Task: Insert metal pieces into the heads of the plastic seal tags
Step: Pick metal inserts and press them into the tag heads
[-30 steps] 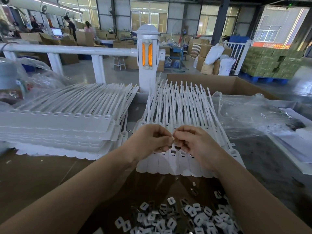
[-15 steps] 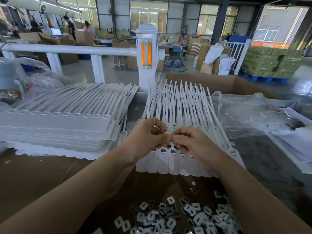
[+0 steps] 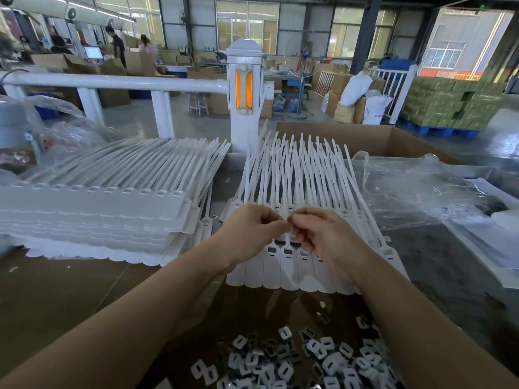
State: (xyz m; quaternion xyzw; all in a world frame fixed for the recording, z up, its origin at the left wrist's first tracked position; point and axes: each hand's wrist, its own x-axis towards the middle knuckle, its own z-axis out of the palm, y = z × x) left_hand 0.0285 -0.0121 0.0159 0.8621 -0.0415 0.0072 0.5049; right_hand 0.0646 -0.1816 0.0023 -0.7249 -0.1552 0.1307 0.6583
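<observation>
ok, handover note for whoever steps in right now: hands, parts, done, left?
Left hand and right hand: fingertips meet above the tag strip; something small seems pinched between them, too blurred to name.
Metal pieces lie heaped nearest the person; stacked tag strips sit to the left.
Done: cannot tell which heads are filled.
Left: probably seat this piece, then work along the strip.

A factory hall: tall windows (image 3: 247,23) across the top of the frame let in pale daylight over a grey concrete floor (image 3: 134,124). A white railing (image 3: 112,82) crosses the left, meeting a white post (image 3: 245,88) with orange reflectors at centre. Stacked green cartons (image 3: 452,105) sit on blue pallets (image 3: 438,131) at right.
</observation>
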